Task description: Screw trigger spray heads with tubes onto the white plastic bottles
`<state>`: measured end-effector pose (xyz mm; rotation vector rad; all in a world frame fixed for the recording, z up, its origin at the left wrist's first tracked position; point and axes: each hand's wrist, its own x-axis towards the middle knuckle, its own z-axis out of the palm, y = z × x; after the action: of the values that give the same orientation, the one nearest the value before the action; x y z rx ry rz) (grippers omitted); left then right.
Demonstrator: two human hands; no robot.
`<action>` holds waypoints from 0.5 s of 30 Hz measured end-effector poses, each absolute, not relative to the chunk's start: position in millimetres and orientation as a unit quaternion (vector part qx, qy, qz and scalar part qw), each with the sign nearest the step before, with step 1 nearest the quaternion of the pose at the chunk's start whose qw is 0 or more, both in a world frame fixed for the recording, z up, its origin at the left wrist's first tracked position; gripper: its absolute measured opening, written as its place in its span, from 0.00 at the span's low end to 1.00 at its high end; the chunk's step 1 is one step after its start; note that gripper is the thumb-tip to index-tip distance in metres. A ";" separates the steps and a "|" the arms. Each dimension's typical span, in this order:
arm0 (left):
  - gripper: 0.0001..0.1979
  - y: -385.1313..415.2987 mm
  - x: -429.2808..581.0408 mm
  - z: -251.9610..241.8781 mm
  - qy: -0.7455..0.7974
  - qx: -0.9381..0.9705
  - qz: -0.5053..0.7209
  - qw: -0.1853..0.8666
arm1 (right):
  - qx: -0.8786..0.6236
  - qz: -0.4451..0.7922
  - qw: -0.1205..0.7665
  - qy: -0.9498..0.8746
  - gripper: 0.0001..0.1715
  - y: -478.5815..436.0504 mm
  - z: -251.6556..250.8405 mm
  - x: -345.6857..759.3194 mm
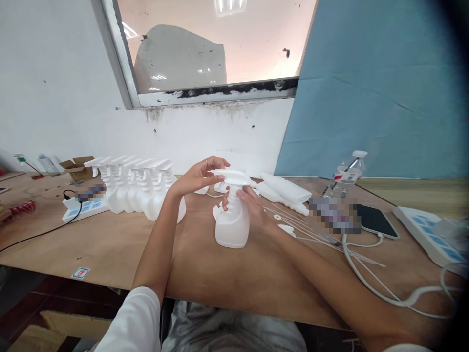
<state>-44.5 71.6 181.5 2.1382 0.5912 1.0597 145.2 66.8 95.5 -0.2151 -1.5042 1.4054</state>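
A white spray bottle (232, 227) stands upright on the brown table (110, 244) in front of me. My left hand (198, 178) pinches the rear of its white trigger head (234, 177). My right hand (249, 205) wraps around the bottle's neck just under the head. A row of several finished white spray bottles (139, 188) stands to the left of my hands. Loose white spray heads and thin dip tubes (293, 220) lie to the right.
A white power strip (82, 209) with a black cable lies at the left. A clear water bottle (346, 177), a black phone (377, 221), a white cable (370, 283) and a second power strip (428, 234) sit at the right. Small cardboard boxes (78, 168) stand far left.
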 end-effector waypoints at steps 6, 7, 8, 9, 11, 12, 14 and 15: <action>0.15 55.5 -35.3 183.5 0.267 0.808 0.413 0.324 | -0.112 0.563 0.512 -0.639 0.18 68.0 91.9 145.5; 0.15 54.4 -33.1 183.4 0.276 0.808 0.416 0.312 | -0.118 0.559 0.513 -0.641 0.20 67.7 92.1 145.5; 0.15 53.8 -31.1 183.1 0.282 0.807 0.418 0.306 | -0.122 0.554 0.514 -0.643 0.21 67.3 92.5 145.4; 0.15 53.5 -29.4 182.6 0.287 0.805 0.419 0.306 | -0.126 0.550 0.515 -0.645 0.22 66.8 93.0 145.4; 0.14 53.2 -26.8 181.7 0.291 0.799 0.422 0.313 | -0.136 0.540 0.519 -0.649 0.22 65.4 94.6 145.1; 0.14 53.0 -26.1 181.3 0.293 0.796 0.424 0.317 | -0.144 0.535 0.520 -0.649 0.23 64.6 95.5 144.9; 0.13 52.2 -25.6 180.9 0.296 0.792 0.429 0.318 | -0.164 0.529 0.522 -0.648 0.24 63.2 97.3 144.5; 0.13 51.6 -25.6 181.1 0.297 0.791 0.431 0.316 | -0.174 0.527 0.523 -0.647 0.25 62.5 98.0 144.4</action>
<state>-25.6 51.6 181.1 2.0841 0.7818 1.1337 144.4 62.5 98.0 -0.4165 -1.5487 1.2613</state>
